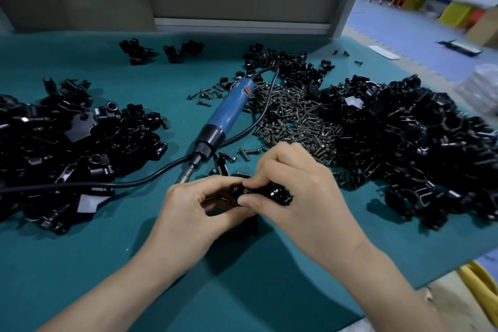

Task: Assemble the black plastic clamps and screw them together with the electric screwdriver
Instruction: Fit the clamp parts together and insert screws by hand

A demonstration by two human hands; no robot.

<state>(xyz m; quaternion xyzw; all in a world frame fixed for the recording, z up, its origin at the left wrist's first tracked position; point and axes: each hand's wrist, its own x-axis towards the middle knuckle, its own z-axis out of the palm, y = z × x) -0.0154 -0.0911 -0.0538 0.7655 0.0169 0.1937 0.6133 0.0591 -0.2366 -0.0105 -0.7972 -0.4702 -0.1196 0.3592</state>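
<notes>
**Both hands on one clamp, near middle of the table**

At the left I see a heap of black parts (67,143). Next the screwdriver (229,110) lies flat, its long axis running far-right to near-left, bit toward the hands. The left hand (188,215) curls its fingers round the clamp (272,194), and the right hand (310,197) pinches it from the other side. Fingers hide most of it, so I can't tell its direction. Screws (293,118) and a bigger heap (417,143) lie on the green cloth (80,264), and the blue floor (404,35) beyond is blurred.
</notes>
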